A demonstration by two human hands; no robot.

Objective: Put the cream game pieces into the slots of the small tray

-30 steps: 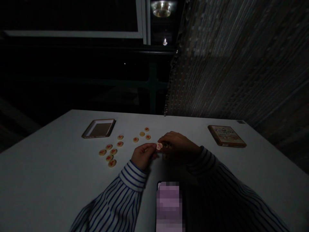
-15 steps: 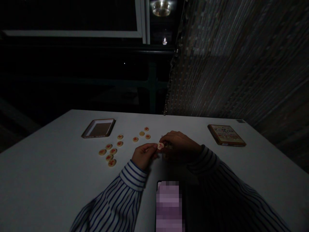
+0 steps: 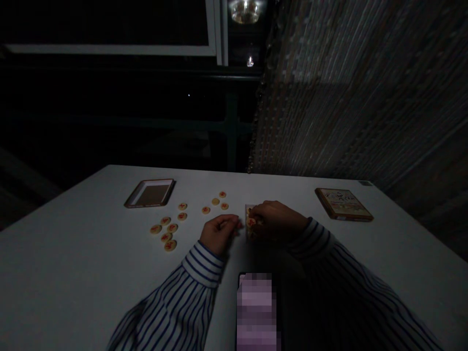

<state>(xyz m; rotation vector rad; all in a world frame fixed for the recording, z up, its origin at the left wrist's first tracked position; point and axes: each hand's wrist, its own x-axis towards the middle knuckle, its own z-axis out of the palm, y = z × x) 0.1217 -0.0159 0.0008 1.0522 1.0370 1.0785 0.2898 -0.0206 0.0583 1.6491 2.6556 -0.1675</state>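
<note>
My right hand (image 3: 276, 218) reaches over a small box (image 3: 246, 206) of Chinese chess pieces, its fingertips pinching a round piece (image 3: 251, 222) with a red character. The hand covers most of the box and its other pieces. Just left of the box, my left hand (image 3: 220, 234) hovers with its fingers curled in and nothing visible between them. Farther left on the white table lie loose Chinese chess pieces (image 3: 172, 228), several marked in red. A smaller group, with a plain-looking piece (image 3: 215, 201), lies beyond my left hand.
An open shallow tray (image 3: 168, 193) sits at the back left of the white table (image 3: 91, 234). At the right lies a flat box with a printed cover (image 3: 343, 204). A phone with a blurred screen (image 3: 256, 312) lies near me. Behind hangs a bead curtain (image 3: 321, 112).
The chess piece held between both hands has left my left hand. My right hand now has a piece down at the box, whose edge shows.
</note>
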